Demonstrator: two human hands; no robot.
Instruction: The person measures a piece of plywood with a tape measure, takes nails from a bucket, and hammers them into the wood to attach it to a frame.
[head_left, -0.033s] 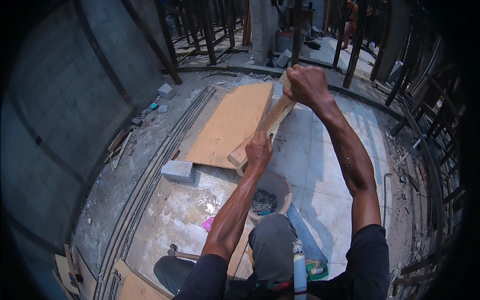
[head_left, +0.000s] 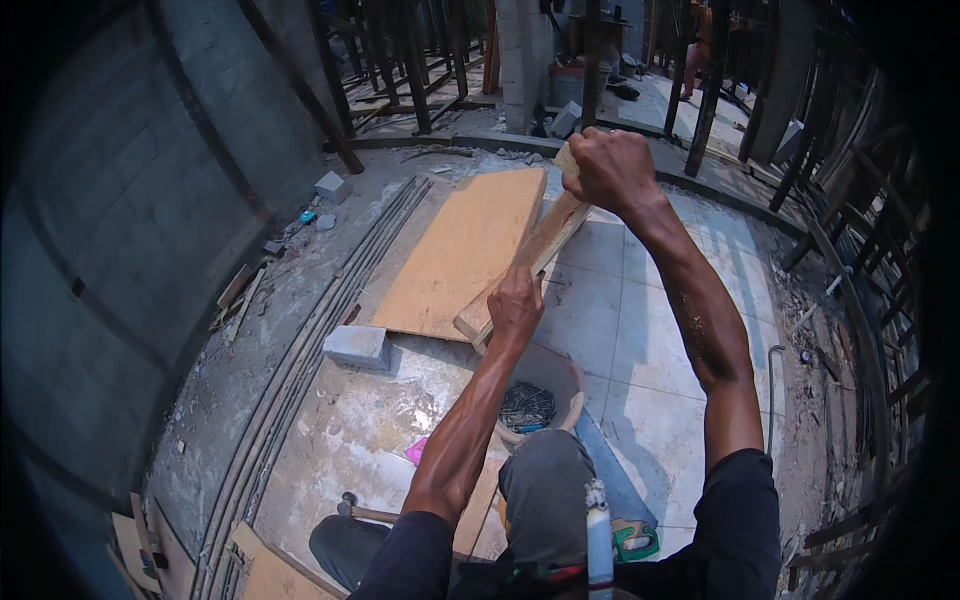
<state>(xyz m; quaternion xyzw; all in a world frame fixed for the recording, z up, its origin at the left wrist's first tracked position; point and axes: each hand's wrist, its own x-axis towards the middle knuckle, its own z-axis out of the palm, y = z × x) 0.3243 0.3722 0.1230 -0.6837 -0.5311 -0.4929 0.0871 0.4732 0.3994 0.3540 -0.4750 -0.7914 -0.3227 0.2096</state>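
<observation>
A length of sawn timber [head_left: 553,236] slants between my hands, its near end low on the left and its far end high on the right. My left hand [head_left: 515,303] grips it near the lower end. Around the upper end, my right hand [head_left: 612,172] is closed in a fist. Just left of the timber, and partly covered by it, lies a sheet of plywood [head_left: 465,245]. Below my left hand stands a bucket [head_left: 572,400] with many nails [head_left: 528,405] in it. Whether the timber touches the plywood, I cannot tell.
A grey block [head_left: 357,346] sits by the plywood's near corner. Long thin pipes [head_left: 318,310] run along the left. Near my knees lie a hammer [head_left: 350,507] and a green-handled handsaw [head_left: 635,540]. Props [head_left: 710,100] stand at the back, where another person [head_left: 697,50] shows.
The timber's near end and my left hand have shifted very slightly down and left. My right hand has barely moved, and both grips stay closed.
</observation>
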